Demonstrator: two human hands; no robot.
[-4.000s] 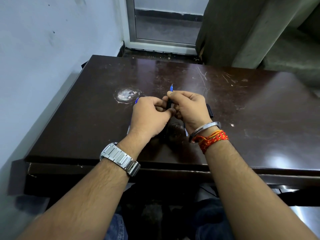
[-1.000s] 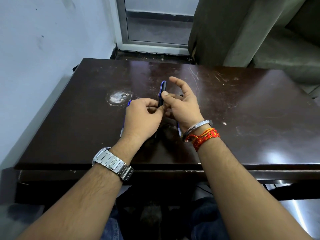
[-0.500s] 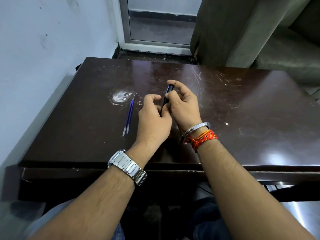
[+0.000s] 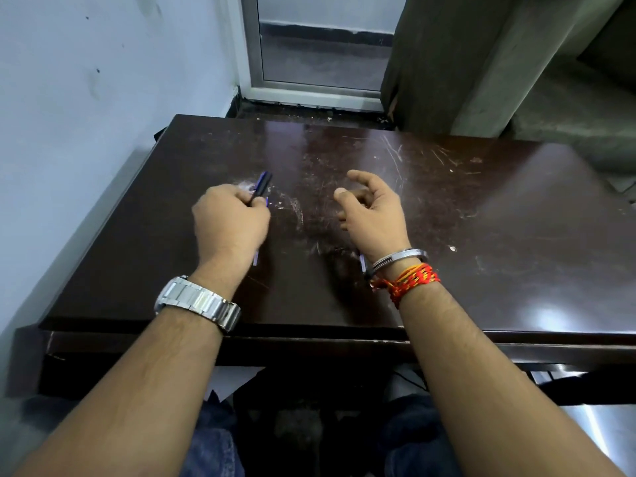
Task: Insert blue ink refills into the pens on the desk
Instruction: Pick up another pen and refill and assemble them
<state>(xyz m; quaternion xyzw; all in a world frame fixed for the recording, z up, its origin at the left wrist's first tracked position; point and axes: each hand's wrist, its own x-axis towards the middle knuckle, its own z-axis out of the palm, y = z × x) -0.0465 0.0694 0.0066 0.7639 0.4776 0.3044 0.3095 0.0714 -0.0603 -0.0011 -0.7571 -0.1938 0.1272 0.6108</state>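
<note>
The left hand (image 4: pixel 230 226) is closed around a black pen with blue trim (image 4: pixel 261 185), whose far end pokes out past the knuckles over the left-centre of the dark wooden desk (image 4: pixel 481 215). Beneath that hand, blue refills (image 4: pixel 256 258) lie on the desk; only their near ends show by the wrist, and a blue tip shows just beside the fingers, so how many lie there cannot be told. The right hand (image 4: pixel 373 210) floats above the middle of the desk with its fingers spread and loosely curled, gripping nothing. Close to its wrist, partly hidden by the steel bangle (image 4: pixel 399 258), another thin pale-and-blue piece (image 4: pixel 362 262) rests on the desk, probably a refill or pen part, though too little shows to be sure. Judging by this, one pen looks assembled and is being carried to the left side to be laid down, or a refill is about to be picked up there. The next move likely calls for releasing the pen clear of the loose refills, then pinching a single thin refill off the flat surface, which needs fingertip care because it sits flush and can roll.
</note>
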